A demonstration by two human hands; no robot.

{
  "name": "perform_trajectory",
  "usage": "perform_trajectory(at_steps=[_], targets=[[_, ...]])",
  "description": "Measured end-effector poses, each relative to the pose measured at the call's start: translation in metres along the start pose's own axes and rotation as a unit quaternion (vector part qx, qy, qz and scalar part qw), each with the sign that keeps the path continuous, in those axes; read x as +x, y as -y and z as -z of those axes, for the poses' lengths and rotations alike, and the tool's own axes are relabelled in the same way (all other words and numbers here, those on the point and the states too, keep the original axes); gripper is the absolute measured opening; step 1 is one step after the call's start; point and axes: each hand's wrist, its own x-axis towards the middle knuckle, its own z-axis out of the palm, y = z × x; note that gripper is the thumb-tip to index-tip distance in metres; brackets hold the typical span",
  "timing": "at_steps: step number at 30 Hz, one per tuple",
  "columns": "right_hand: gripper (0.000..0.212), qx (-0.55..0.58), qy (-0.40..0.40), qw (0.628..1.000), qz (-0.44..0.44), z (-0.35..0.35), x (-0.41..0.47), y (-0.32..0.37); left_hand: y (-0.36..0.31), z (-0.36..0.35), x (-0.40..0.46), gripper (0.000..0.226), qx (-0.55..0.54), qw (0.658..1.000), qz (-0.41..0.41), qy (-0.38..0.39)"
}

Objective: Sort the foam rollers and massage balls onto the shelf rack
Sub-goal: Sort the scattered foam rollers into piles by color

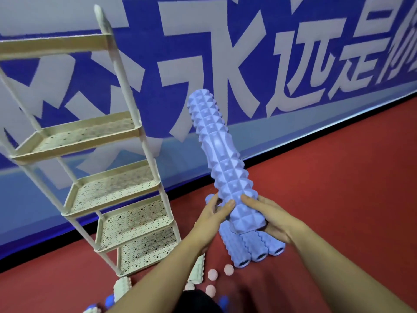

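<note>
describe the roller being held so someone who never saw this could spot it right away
Start at the tall cream perforated shelf rack standing on the red floor against the blue banner wall; just right of it, the left hand and right hand grip the long lilac spiky foam roller. It alone is lifted and tilted upward, while the other lilac foam rollers lie side by side on the floor beneath it.

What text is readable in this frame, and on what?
"永远": large white characters on the blue wall banner.
Left of "永": white strokes on the same banner, cut off and motion-blurred, unreadable.
Right of "远": further characters run off the frame edge, partly cropped; cannot read with confidence.
Purple foam roller, shelf rack, pink balls: no lettering visible.
</note>
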Motion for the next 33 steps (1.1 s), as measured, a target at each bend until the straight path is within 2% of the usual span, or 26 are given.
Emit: perform_trajectory(at_steps=[3,6,8,9,10,13,16,19,21,25,29,33], targets=[[0.046,-0.051,-0.046,0.998,-0.012,0.023,0.019,-0.015,0.043,0.003,0.031,0.043,0.025,0.999,0.041,-0.016],[0.048,-0.127,-0.160,0.979,-0.001,0.047,0.045,-0.039,0.091,0.012,0.062,0.039,0.079,0.987,0.079,-0.117],[0.032,-0.163,-0.198,0.966,0.011,0.064,0.063,-0.060,0.122,0.016,0.077,0.039,0.121,0.972,0.090,-0.181],[0.022,-0.193,-0.210,0.958,0.015,0.074,0.074,-0.072,0.136,0.017,0.082,0.040,0.140,0.967,0.100,-0.189],[0.021,-0.227,-0.218,0.949,0.015,0.082,0.083,-0.083,0.150,0.018,0.085,0.042,0.153,0.964,0.110,-0.185],[0.031,-0.297,-0.257,0.919,-0.036,0.107,0.115,-0.120,0.175,0.022,0.095,0.048,0.197,0.960,0.128,-0.154],[0.073,-0.370,-0.287,0.873,-0.138,0.130,0.158,-0.166,0.183,0.034,0.103,0.047,0.225,0.956,0.113,-0.152],[0.072,-0.434,-0.294,0.831,-0.188,0.123,0.184,-0.182,0.190,0.048,0.107,0.043,0.260,0.946,0.089,-0.172],[0.078,-0.446,-0.276,0.826,-0.206,0.121,0.201,-0.195,0.195,0.054,0.107,0.039,0.269,0.945,0.077,-0.172],[0.109,-0.450,-0.263,0.822,-0.231,0.134,0.239,-0.243,0.203,0.062,0.107,0.036,0.278,0.942,0.088,-0.168],[0.116,-0.455,-0.280,0.810,-0.244,0.134,0.250,-0.268,0.208,0.068,0.107,0.043,0.294,0.937,0.103,-0.158],[0.116,-0.446,-0.284,0.812,-0.248,0.138,0.252,-0.280,0.212,0.070,0.108,0.047,0.302,0.933,0.117,-0.155]])
